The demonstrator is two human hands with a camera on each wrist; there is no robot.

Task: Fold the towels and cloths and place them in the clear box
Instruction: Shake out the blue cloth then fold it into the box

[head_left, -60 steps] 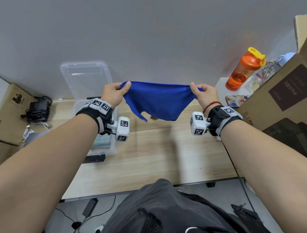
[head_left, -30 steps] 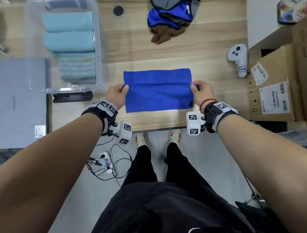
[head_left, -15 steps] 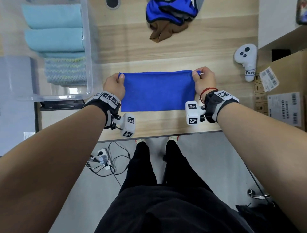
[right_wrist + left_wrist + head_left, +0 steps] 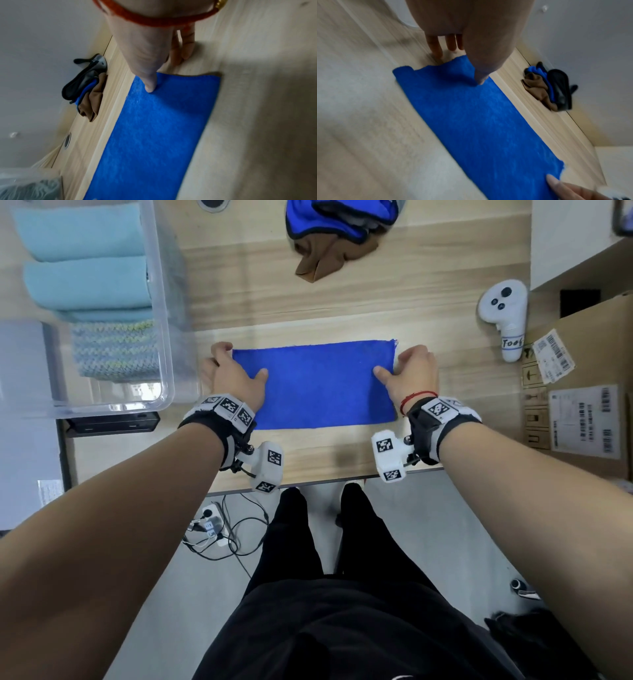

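A blue cloth [image 4: 315,385], folded into a long rectangle, lies flat on the wooden table [image 4: 342,285]. My left hand [image 4: 236,371] is at its left end and my right hand [image 4: 407,371] at its right end. In the wrist views each thumb presses on the blue cloth [image 4: 479,121] [image 4: 157,128], while the straight fingers [image 4: 436,46] [image 4: 185,44] touch the bare table just past the cloth's edge. The clear box [image 4: 164,302] at the left holds folded light blue towels [image 4: 82,278] and a knitted cloth [image 4: 116,350]. A pile of unfolded cloths [image 4: 329,231], blue, brown and dark, lies at the back.
A white controller [image 4: 503,316] lies to the right, with cardboard boxes [image 4: 582,412] beyond it. A black device [image 4: 113,422] sits in front of the clear box. The table's front edge [image 4: 308,482] runs just behind my wrists. Cables lie on the floor below.
The cloth went from hanging in the air to lying folded on the table. Both hands have let go of its far corners and now press on its ends.
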